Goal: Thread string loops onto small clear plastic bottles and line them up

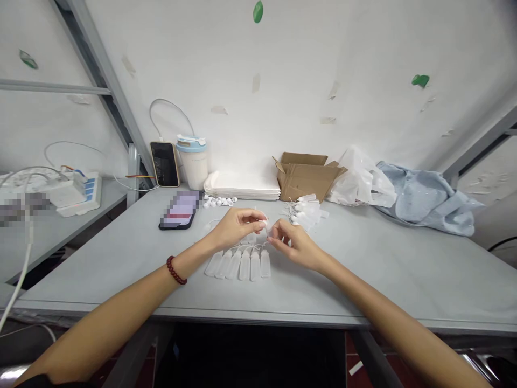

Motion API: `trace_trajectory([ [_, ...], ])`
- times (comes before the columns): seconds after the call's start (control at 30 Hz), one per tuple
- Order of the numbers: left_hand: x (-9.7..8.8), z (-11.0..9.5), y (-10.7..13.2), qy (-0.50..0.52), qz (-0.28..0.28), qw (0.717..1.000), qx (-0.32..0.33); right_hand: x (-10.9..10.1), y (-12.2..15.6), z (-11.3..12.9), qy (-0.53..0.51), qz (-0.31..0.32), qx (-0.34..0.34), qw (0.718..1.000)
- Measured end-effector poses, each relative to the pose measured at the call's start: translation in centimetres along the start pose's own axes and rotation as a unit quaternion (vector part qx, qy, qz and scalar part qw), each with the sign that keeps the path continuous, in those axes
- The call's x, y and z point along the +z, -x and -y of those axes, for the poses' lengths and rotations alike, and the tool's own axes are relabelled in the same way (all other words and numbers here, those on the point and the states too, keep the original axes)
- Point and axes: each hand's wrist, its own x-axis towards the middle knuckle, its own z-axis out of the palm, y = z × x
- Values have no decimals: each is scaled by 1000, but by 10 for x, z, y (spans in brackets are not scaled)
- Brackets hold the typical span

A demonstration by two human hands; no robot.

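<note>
My left hand (pixel 236 227), with a dark red bead bracelet at the wrist, pinches a small white cap (pixel 265 222). Close beside it, my right hand (pixel 297 242) has its thumb and fingers closed round a small translucent squeeze bottle (pixel 269 230), partly hidden by the fingers. The cap is at the bottle's top end; whether it is seated cannot be made out. Below the hands lies a row of several similar bottles (pixel 244 265) with thin white tips pointing away from me. Behind my left hand is a cluster of loose white caps (pixel 218 202).
Right of the hands lies a pile of capped bottles (pixel 307 214). Along the back stand a phone (pixel 165 164), a cup (pixel 193 164), stacked white sheets (pixel 242 186), a cardboard box (pixel 307 180), a plastic bag (pixel 359 180) and blue cloth (pixel 428 196). Another phone (pixel 180 211) lies left.
</note>
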Motion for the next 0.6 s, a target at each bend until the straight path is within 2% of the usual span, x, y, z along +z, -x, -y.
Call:
trace_trajectory([
  [0.17,-2,-5,1,-26,22,999,-5,-2,0,0,64,-11,10,998],
  [0.27,-6,-6,1,-32,31,999,0,-2,0,-3,65,-40,9,997],
  [0.47,-7,-4,1,-17,7,1000,-11,-2,-1,-4,-7,-106,25,994],
  [0.6,-5,-4,2,-5,-5,1000,-8,-3,-2,1,-139,-80,69,985],
])
